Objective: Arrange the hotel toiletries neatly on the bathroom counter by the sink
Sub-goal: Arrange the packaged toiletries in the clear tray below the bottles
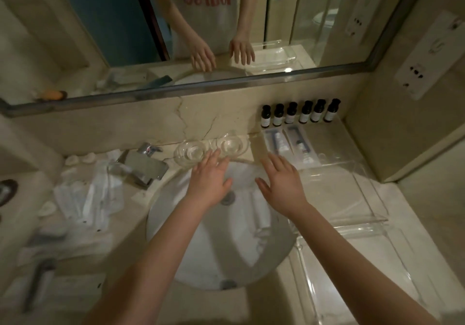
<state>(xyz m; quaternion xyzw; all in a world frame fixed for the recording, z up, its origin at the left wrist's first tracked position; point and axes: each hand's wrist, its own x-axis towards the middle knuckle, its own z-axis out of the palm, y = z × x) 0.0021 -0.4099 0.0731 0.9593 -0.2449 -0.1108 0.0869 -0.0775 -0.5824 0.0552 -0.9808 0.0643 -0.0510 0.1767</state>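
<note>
Several small dark bottles with white labels [299, 114] stand in a row against the back wall at the right. In front of them lie two clear toothbrush packets [289, 146] side by side. Two empty glasses [211, 148] stand behind the white sink [216, 249]. My left hand [208, 181] hovers over the sink's far rim with straight fingers, its fingertips near the glasses. My right hand [281, 181] is spread flat to the right of it, holding nothing. A heap of white wrapped packets [85, 196] lies left of the sink.
A chrome tap [144, 168] stands left of the glasses. A clear acrylic tray [352, 226] lies on the marble counter at the right. A mirror [176, 22] runs above the back wall; wall sockets [415, 75] sit at the right. Small white shell-shaped items lie near the tap.
</note>
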